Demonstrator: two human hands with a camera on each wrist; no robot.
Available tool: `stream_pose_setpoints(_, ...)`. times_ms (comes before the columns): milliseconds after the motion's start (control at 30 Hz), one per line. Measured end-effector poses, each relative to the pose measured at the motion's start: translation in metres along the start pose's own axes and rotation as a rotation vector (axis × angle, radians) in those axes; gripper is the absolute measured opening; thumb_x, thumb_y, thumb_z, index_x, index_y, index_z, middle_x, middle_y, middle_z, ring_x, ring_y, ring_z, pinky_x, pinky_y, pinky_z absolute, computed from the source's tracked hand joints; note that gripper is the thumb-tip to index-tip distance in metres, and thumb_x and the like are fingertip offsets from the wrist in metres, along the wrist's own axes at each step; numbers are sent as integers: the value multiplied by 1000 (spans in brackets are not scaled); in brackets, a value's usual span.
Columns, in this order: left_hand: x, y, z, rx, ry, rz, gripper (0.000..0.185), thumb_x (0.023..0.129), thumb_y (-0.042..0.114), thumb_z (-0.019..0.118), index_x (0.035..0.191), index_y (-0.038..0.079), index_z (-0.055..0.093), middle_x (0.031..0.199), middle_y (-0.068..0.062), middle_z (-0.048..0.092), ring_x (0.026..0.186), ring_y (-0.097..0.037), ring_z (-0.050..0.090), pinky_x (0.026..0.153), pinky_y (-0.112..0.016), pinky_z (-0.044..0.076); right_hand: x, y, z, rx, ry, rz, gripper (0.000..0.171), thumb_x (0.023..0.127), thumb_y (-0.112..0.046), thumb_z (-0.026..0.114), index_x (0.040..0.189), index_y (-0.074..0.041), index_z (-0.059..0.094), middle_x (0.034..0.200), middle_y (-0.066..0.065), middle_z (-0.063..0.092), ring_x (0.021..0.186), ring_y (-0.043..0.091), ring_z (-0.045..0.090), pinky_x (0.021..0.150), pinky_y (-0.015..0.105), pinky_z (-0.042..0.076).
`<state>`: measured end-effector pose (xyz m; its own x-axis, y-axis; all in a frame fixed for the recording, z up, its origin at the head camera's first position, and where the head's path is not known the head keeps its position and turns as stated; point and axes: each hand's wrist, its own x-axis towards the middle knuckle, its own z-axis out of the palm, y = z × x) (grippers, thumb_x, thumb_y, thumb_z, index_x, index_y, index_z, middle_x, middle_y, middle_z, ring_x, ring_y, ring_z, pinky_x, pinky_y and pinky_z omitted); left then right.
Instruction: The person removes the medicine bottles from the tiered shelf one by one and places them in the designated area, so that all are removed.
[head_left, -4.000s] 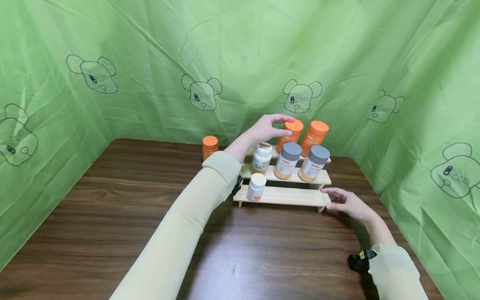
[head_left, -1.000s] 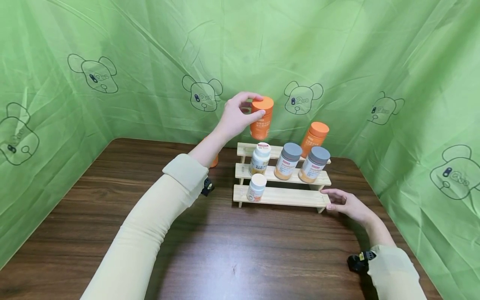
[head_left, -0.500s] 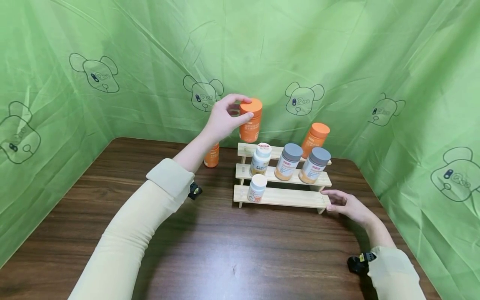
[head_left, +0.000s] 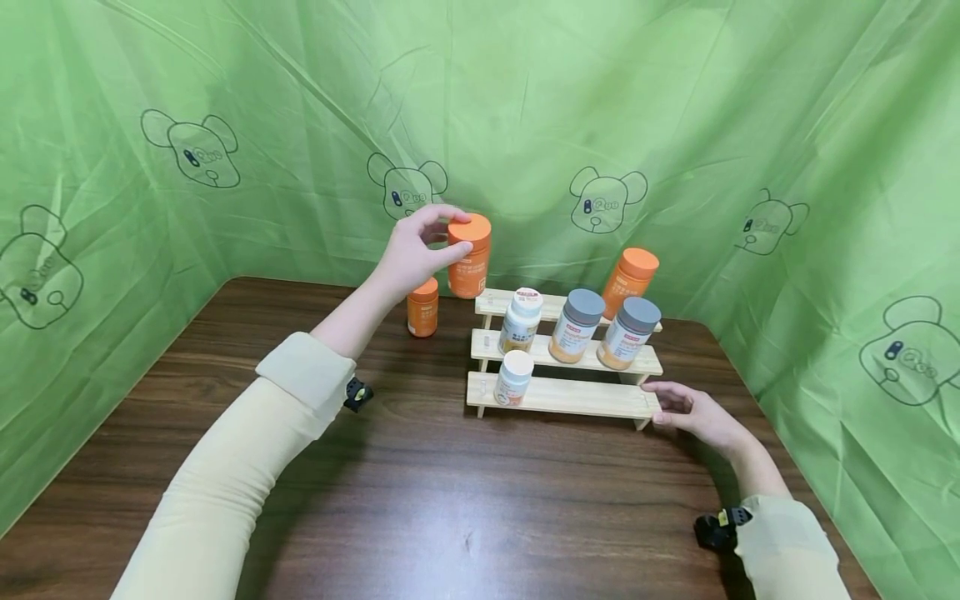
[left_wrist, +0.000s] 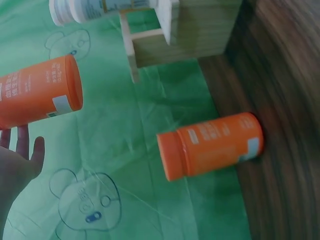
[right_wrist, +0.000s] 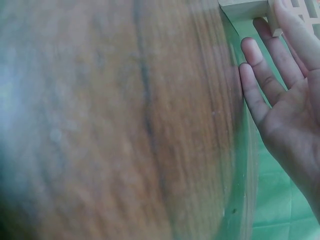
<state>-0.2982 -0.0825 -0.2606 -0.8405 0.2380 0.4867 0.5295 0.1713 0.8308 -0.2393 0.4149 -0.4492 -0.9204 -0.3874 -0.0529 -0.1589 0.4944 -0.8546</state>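
Observation:
My left hand (head_left: pixel 414 254) grips an orange supplement bottle (head_left: pixel 469 265) near its orange lid, holding it in the air left of the wooden tiered stand (head_left: pixel 592 395). In the left wrist view this held bottle (left_wrist: pixel 40 92) shows at the left edge, the fingers partly in sight. Another orange bottle (head_left: pixel 423 310) stands on the table below the left hand. At the right end of the stand's lowest tier, my right hand (head_left: pixel 701 417) holds the corner between thumb and fingers. The right wrist view shows the right hand (right_wrist: pixel 292 107) around the stand's leg (right_wrist: pixel 274 20).
On the middle tier stand a white bottle (head_left: pixel 521 323) and two grey-lidded jars (head_left: pixel 576 329). A small white bottle (head_left: pixel 514 379) is on the lowest tier, at its left. One orange bottle (head_left: pixel 628 282) remains on the top tier's right. Green cloth (head_left: pixel 510 100) surrounds the wooden table (head_left: pixel 465 500).
My left hand has taken the orange bottle off the top tier, lifted it and carried it left, lowering slightly at the end. The right hand has stayed at the stand's corner.

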Motion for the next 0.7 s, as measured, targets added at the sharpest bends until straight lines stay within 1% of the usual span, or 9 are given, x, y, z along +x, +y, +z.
stream_pose_setpoints(133,-5,-9,-8,-2,-6,-10,34,83,10,70,116,5,62,124,-7,56,106,-28,59,84,-35,53,0,3,0,3,0,-14,51,89,-8,65,136,-3,46,119,7,62,102,4,59,79,23,51)
stream_pose_setpoints(167,-5,-13,-10,-2,-10,-18,34,83,11,71,116,7,63,125,-6,56,107,-27,59,82,-34,53,0,4,-1,2,0,-16,51,89,-8,65,136,-3,46,119,7,62,103,4,59,79,23,51)
stream_pose_setpoints(233,-9,-16,-14,8,-4,-33,34,83,11,71,115,7,63,126,-6,56,107,-27,59,82,-34,53,1,5,-1,1,-1,-19,51,89,-9,65,136,-4,46,119,6,62,103,4,59,80,23,51)
stream_pose_setpoints(367,-16,-22,-21,26,9,-43,34,82,11,71,115,7,63,126,-6,56,107,-26,60,89,-38,50,1,6,-1,2,-3,-20,51,89,-9,65,136,-4,47,120,4,62,103,5,59,80,23,51)
stream_pose_setpoints(400,-19,-21,-23,34,15,-40,34,83,10,71,115,5,62,125,-7,57,107,-26,60,91,-39,49,1,6,-1,4,-4,-19,51,89,-9,65,136,-4,47,120,3,62,103,5,59,80,23,51)
stream_pose_setpoints(433,-21,-23,-24,38,17,-40,34,82,10,71,115,5,62,125,-7,56,107,-26,60,91,-39,49,1,6,-1,6,-3,-19,51,89,-9,65,136,-4,47,120,3,62,103,5,59,80,23,51)
stream_pose_setpoints(600,-27,-34,-32,69,30,-36,35,82,10,71,116,5,63,125,-7,57,105,-23,60,84,-30,52,0,4,-1,0,4,-12,51,88,-9,65,136,-4,47,118,9,62,102,5,60,78,24,52)
stream_pose_setpoints(700,-30,-40,-37,83,37,-38,35,82,11,72,116,6,63,124,-7,57,105,-23,60,84,-31,52,0,2,0,-15,8,-10,52,88,-11,66,136,-4,46,117,12,62,100,5,60,76,26,52)
